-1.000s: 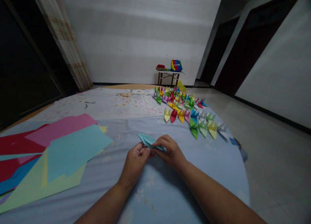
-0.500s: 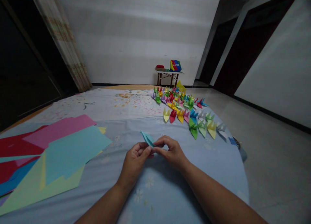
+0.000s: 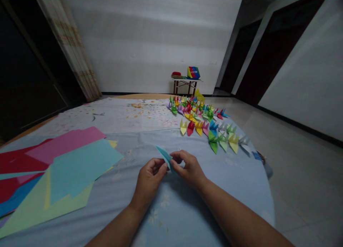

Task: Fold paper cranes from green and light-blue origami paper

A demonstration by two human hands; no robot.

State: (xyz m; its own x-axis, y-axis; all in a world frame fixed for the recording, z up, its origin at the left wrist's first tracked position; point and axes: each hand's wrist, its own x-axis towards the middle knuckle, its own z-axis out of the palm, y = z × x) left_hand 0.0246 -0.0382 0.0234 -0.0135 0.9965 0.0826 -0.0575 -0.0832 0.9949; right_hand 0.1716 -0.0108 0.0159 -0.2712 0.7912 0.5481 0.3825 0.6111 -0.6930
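A small folded piece of light blue paper [image 3: 164, 154] sticks up between my two hands, above a pale blue flowered cloth [image 3: 187, 218]. My left hand [image 3: 149, 179] pinches its lower left side with thumb and fingers. My right hand [image 3: 188, 167] pinches it from the right, fingers curled over the fold. Most of the paper is hidden inside the two grips; only a narrow pointed tip shows.
Loose coloured sheets [image 3: 80, 164] in pink, red, blue, turquoise and pale green lie fanned out at the left. Several folded paper figures [image 3: 206, 123] in many colours stand in rows at the far right of the cloth. A small table [image 3: 184, 83] stands by the far wall.
The folded blue paper has been turned from lying wide and flat between my hands to standing narrow and upright. Both hands drew slightly closer together.
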